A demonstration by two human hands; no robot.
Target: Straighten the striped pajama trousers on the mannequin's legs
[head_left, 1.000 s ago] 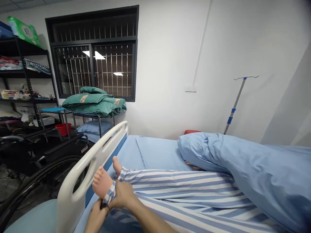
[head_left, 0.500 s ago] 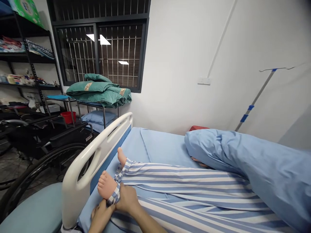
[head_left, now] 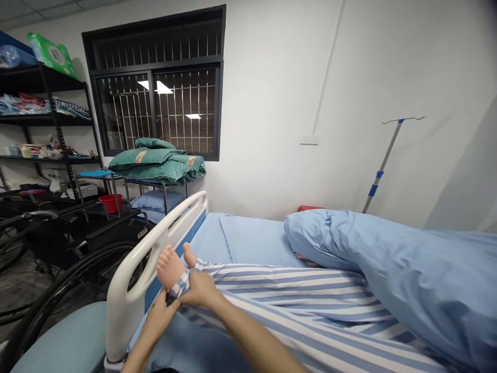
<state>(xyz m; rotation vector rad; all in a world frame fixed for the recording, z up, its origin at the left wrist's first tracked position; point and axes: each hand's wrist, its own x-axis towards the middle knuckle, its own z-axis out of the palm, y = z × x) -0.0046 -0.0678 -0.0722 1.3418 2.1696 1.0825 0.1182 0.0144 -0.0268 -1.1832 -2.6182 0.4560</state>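
Observation:
My left hand (head_left: 160, 312) is closed around the underside of the near ankle, by the heel, its fingers partly hidden. My right hand (head_left: 200, 290) grips the same lower leg just above, over the checked trouser cuff (head_left: 179, 286). The near bare foot (head_left: 170, 268) points toes up and looks like a manikin's. It is raised off the mattress, and the striped trouser leg (head_left: 279, 321) slopes up to it. Behind it lies the far foot (head_left: 189, 255), its trouser leg (head_left: 267, 274) resting on the bed.
The bed's white end board (head_left: 128, 290) stands just left of the feet. A folded-back blue quilt (head_left: 368, 248) covers the upper body. Beyond the board are a wheelchair (head_left: 77, 243) and a teal seat (head_left: 66, 336). An IV pole (head_left: 384, 160) rises behind the bed.
Both hands have lifted the near lower leg off the mattress, bringing its foot up beside the far foot. The view has shifted a little upward and to the right.

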